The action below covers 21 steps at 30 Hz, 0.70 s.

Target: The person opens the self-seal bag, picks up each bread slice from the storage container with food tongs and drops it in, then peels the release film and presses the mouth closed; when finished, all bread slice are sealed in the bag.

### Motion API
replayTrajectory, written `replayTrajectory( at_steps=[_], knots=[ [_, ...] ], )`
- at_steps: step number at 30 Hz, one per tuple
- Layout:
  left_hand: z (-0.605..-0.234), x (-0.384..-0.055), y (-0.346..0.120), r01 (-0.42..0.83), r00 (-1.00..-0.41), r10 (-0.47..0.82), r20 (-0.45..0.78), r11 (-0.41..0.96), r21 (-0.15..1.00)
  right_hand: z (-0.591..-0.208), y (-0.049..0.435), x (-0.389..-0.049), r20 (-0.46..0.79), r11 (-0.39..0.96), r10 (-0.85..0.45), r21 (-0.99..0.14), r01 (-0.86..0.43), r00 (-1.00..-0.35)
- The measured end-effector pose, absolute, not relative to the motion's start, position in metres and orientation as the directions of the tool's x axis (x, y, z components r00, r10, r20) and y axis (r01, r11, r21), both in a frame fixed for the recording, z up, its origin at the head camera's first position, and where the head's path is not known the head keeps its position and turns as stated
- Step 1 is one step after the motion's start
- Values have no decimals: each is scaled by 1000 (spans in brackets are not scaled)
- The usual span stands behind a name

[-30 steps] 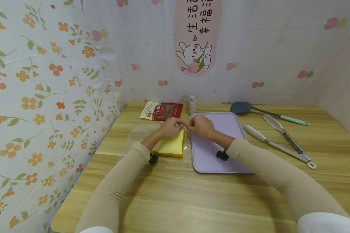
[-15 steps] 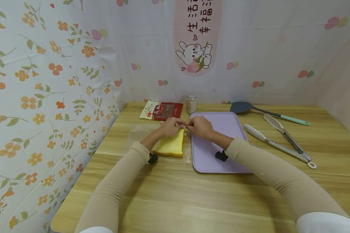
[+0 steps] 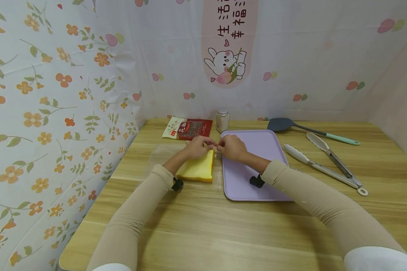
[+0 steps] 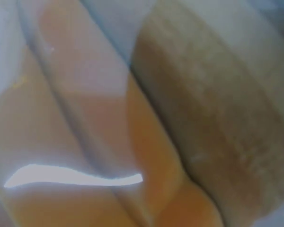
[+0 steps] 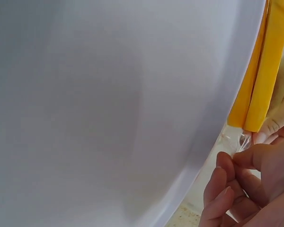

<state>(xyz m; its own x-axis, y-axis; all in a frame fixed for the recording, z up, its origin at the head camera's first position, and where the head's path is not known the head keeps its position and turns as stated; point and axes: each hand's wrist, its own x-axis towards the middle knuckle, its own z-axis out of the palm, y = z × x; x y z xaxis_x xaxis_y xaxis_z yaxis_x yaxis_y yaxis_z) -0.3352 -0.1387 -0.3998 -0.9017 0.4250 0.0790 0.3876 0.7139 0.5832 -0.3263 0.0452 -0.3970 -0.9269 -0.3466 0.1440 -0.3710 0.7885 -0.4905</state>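
Note:
Yellow toast slices point(image 3: 198, 170) lie inside a clear plastic bag point(image 3: 158, 153) on the table, left of the tray. My left hand point(image 3: 197, 147) reaches over the far part of the toast and pinches the bag's right edge near its far corner. Close beside it, my right hand point(image 3: 233, 146) pinches the same edge between thumb and index finger, above the tray's left rim. In the right wrist view, crumpled bag film point(image 5: 245, 140) shows between the two hands, just past the stacked toast. The left wrist view is blurred, with the toast point(image 4: 203, 109) close behind shiny film.
The lilac tray point(image 3: 247, 190) lies under my right forearm. A red spice packet point(image 3: 194, 129) and a glass jar point(image 3: 222, 122) stand behind the hands. A spatula point(image 3: 302, 128) and white-tipped tongs point(image 3: 335, 169) lie to the right. Patterned curtains border the table.
Both hands stay at the bag's far right corner, with only slight shifts of the fingers along the pinched edge. The toast, tray and tools lie where they were.

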Motion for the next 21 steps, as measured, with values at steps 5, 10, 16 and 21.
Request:
replayTrajectory(
  at_steps=[5, 10, 16, 21],
  knots=[
    [-400, -334, -138, 372, -911, 404, 80, 725, 580, -396, 47, -326, 147, 785, -352, -491, -377, -924],
    [-401, -334, -139, 363, -917, 390, 82, 734, 574, -396, 50, -327, 155, 764, -367, -513, -393, -917],
    [-399, -332, -139, 353, -920, 385, 71, 737, 576, -394, 52, -328, 170, 732, -372, -550, -401, -913],
    [-398, -331, -140, 347, -920, 387, 55, 742, 573, -394, 53, -327, 168, 716, -369, -575, -395, -914]
  ],
)
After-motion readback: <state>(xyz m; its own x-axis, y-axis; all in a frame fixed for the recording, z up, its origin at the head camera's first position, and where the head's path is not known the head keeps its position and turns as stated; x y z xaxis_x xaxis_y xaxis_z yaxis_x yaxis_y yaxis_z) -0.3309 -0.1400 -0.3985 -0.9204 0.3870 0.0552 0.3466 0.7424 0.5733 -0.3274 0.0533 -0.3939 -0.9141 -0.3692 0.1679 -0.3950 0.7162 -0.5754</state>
